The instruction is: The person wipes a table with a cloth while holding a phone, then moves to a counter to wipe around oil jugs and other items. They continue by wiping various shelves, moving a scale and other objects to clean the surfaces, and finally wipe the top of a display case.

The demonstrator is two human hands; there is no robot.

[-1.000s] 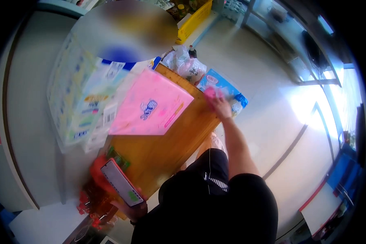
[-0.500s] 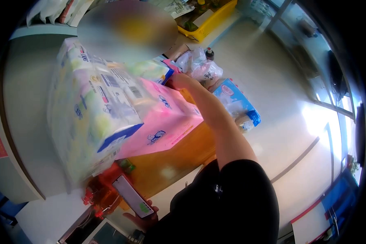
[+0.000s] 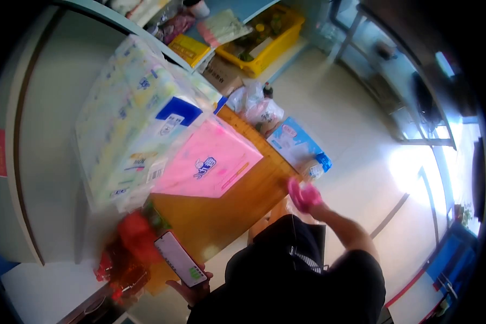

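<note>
My left hand (image 3: 194,292) is closed around a phone (image 3: 181,259), its lit screen facing up, near the table's lower left corner. My right hand (image 3: 317,209) grips a bunched pink cloth (image 3: 304,195) just off the table's right edge; blur hides most of its fingers. On the wooden table (image 3: 227,208) stands a pink tissue pack (image 3: 210,159). A large floral tissue pack (image 3: 129,124) rises beside it on the left, partly covering it.
A blue box (image 3: 297,143), a jar with a blue lid (image 3: 314,168) and white plastic bags (image 3: 262,108) line the table's far right edge. Behind are a cardboard box (image 3: 221,75) and a yellow crate (image 3: 278,46). Red plastic bags (image 3: 137,237) lie at the left.
My right hand has drawn back from behind the pink pack to the table's right edge, bringing the pink cloth. The floral pack appears turned and shifted. My left hand still holds the phone.
</note>
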